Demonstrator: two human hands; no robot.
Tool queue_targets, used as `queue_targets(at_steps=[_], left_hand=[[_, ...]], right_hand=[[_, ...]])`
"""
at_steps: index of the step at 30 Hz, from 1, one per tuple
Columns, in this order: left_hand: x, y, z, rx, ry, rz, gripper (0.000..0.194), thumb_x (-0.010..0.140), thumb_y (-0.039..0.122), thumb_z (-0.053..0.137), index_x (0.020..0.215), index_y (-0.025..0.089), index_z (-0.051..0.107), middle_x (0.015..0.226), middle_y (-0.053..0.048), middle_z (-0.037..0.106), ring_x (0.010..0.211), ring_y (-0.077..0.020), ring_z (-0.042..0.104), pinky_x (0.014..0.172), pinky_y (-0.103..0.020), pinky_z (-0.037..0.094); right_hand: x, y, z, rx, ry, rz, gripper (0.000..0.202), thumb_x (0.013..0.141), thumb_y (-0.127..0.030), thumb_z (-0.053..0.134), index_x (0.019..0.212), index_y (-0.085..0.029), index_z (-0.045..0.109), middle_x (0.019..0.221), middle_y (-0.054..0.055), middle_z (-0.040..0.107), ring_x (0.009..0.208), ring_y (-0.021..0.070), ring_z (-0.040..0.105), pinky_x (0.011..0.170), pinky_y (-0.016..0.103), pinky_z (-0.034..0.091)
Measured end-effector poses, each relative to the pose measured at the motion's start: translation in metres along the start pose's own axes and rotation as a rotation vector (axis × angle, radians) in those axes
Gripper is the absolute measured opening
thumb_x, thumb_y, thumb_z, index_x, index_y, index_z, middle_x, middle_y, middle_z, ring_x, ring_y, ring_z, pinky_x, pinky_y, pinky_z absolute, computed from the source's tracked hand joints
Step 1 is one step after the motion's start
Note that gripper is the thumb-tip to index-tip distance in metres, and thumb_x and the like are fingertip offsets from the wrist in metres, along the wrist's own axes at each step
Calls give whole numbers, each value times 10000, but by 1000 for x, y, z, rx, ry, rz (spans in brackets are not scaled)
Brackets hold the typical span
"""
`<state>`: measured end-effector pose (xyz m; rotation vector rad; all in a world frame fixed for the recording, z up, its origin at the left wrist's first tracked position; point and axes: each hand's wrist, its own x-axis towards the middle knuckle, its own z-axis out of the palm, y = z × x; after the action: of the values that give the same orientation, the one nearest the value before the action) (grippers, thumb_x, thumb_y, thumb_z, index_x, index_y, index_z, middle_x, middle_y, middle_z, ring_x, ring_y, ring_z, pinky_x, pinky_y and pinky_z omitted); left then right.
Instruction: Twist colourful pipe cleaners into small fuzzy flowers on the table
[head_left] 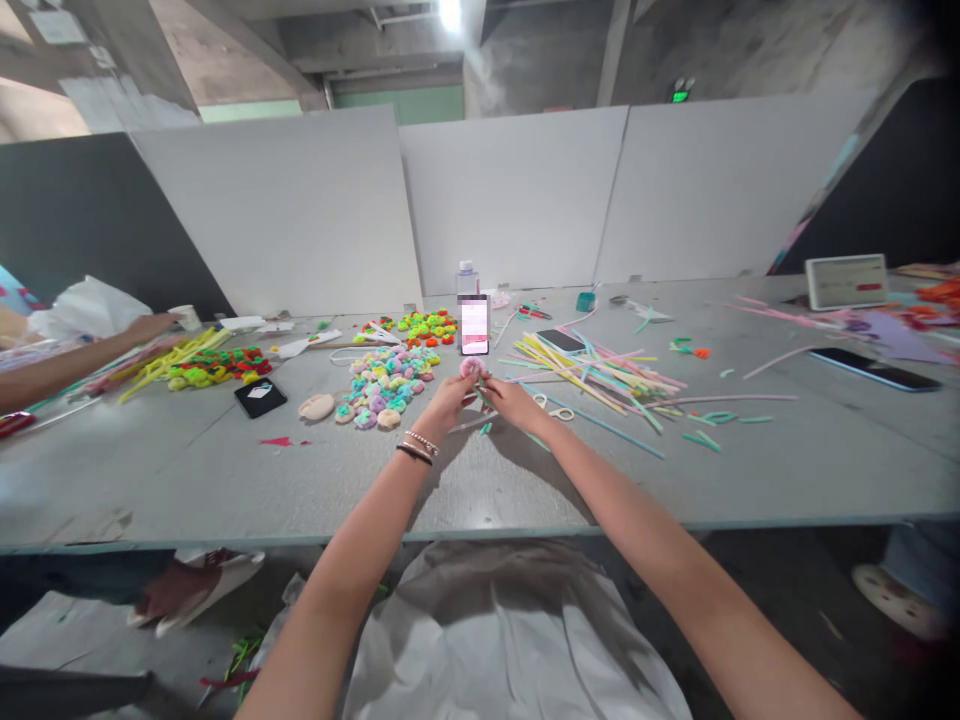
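My left hand (451, 397) and my right hand (511, 398) meet above the table in the middle of the view, fingers pinched together. Between the fingertips is a small curled pink pipe cleaner (471, 368), and a bit of green shows beside it. My fingers partly cover both. White-handled scissors (561, 413) lie just right of my right hand. To the left of my left hand spreads a heap of pastel curled pipe-cleaner pieces (386, 385). A phone with a lit screen (474, 328) stands upright beyond my hands.
Loose straight pipe cleaners (600, 375) and a dark phone (560, 342) lie to the right. A bottle (466, 276) stands behind the upright phone. Farther left are a black square item (260, 397) and another person's arm (82, 360). White panels (510, 200) border the table's back.
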<state>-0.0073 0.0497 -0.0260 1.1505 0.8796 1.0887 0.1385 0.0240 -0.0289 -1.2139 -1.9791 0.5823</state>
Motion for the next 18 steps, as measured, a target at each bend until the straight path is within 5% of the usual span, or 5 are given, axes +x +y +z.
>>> queue_targets(at_steps=[9,18], left_hand=[[-1,7,-6,87,10,9,381,655,448,740,890,150,704,921,-50,679,822,-115,569,703,-223,364],[-1,3,0,79,70,49,426,610,498,761,844,148,702,830,-32,663,762,-101,555,686,-221,361]], right_hand=[[-2,0,-8,-186,-29,-115,233,918,-244,428,846,-193,644,813,58,687,713,167,596,638,243,347],[-4,-8,-7,-147,-46,-45,234,930,-258,430,865,-161,633,797,55,677,712,152,584,647,238,360]])
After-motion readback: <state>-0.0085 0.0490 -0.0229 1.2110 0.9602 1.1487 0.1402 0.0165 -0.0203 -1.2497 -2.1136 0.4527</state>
